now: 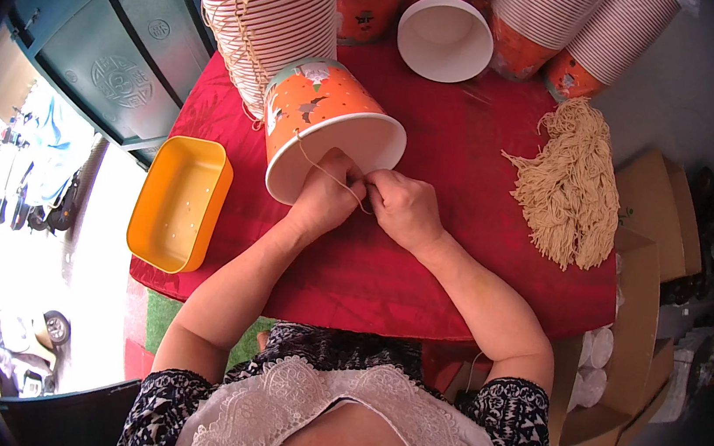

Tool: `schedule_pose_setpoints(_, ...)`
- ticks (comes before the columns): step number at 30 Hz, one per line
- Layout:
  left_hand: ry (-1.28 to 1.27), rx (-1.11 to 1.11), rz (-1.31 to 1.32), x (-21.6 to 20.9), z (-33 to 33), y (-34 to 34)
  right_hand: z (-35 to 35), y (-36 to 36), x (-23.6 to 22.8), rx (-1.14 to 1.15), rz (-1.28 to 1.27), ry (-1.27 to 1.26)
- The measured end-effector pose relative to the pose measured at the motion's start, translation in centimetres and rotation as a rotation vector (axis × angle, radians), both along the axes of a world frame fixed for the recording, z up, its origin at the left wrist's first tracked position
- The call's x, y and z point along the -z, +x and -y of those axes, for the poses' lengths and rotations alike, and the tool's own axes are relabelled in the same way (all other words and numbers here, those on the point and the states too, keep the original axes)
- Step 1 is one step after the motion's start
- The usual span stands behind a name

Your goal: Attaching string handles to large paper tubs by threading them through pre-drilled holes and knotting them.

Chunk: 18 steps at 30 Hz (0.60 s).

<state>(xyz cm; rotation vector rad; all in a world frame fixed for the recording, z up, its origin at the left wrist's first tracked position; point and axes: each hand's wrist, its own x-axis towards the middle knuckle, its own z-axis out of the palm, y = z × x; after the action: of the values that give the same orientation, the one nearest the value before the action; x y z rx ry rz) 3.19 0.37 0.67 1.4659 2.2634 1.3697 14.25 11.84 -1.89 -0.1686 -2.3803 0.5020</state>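
Note:
An orange paper bucket (pixel 329 101) with printed figures and a white inside lies tilted on the table, its mouth facing me. From a spot on its left rim, a thin tan cord (pixel 328 171) runs across the opening and over my left hand (pixel 330 192). That hand reaches into the mouth, fingers closed in a pinch near the lower right rim. My right hand (pixel 404 211) meets it there from outside, thumb and fingers pinched together. The cord's far end goes in at the fingertips, which mostly hide it.
Stacked paper buckets (pixel 273 28) with cords hanging down stand at the left; more stacks (pixel 548 16) line the back beside a single bucket (pixel 445 37). A yellow tray (pixel 220 207) sits left. A cord bundle (pixel 568 185) lies right on the red tablecloth (pixel 454 296). Cardboard boxes (pixel 634 299) stand beyond.

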Motion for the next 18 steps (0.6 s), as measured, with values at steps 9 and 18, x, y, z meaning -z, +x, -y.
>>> schedule_pose_setpoints(9, 0.013, 0.018, -0.062, 0.0, -0.1, 0.0, 0.1, -0.1, -0.1, -0.019, -0.008, -0.062)
schedule_pose_setpoints(18, -0.012, -0.005, -0.101, 1.1, 0.0, -0.2, -0.4, 0.0, -0.7, -0.034, 0.13, -0.328)
